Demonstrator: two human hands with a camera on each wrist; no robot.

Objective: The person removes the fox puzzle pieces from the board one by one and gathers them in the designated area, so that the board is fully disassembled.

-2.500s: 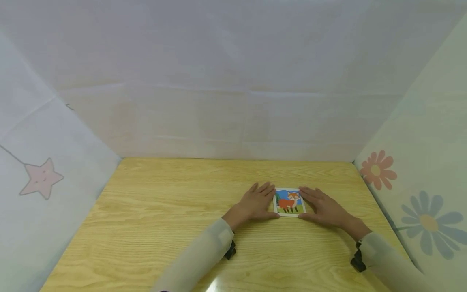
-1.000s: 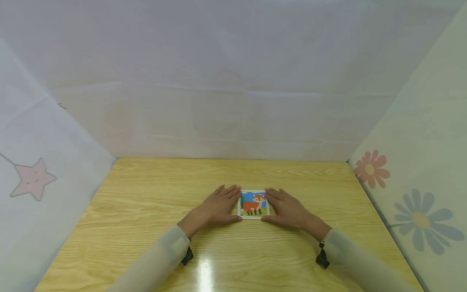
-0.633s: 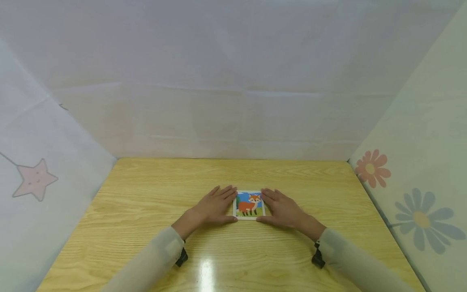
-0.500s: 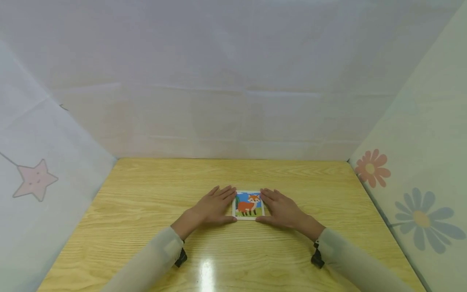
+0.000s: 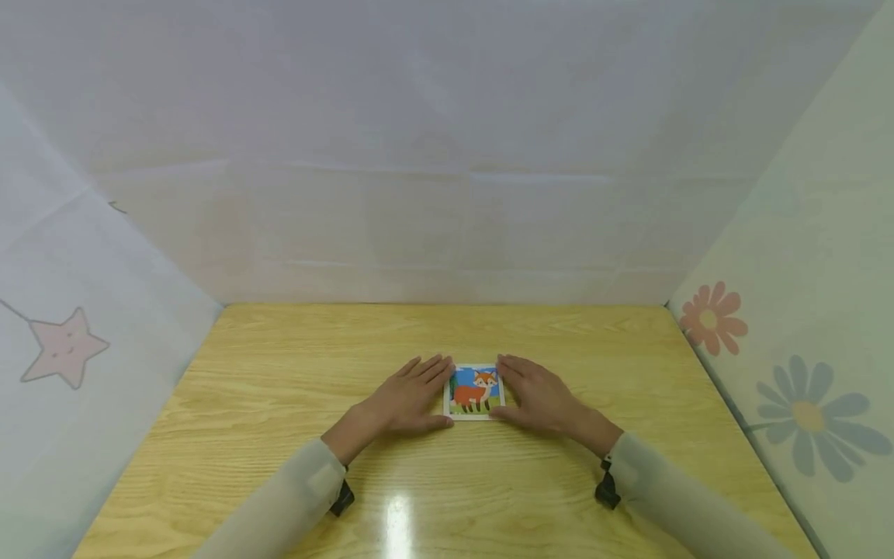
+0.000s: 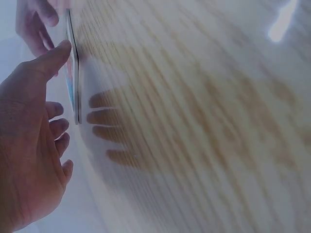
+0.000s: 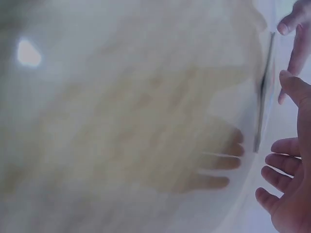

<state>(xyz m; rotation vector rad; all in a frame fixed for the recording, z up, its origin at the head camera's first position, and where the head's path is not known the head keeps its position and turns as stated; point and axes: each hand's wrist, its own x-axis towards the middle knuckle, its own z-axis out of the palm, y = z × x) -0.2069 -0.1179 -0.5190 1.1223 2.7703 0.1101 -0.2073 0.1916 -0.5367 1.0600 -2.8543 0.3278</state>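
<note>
A glossy wood-grain table (image 5: 279,373) spreads across the near part of the scene, a bright glare (image 5: 398,528) on its near side; in both wrist views it mirrors the fingers. A creased, pale sheet (image 5: 447,155) rises behind its far edge. The left panel (image 5: 56,233) bears a pink star (image 5: 66,349), the right panel (image 5: 824,256) a red flower (image 5: 708,319) and a blue flower (image 5: 809,417). The fox picture (image 5: 474,392) lies face up near the table's middle. The left hand (image 5: 405,397) and right hand (image 5: 545,397) flank it, thumbs spread wide from the fingers, tips at its left and right edges.
</note>
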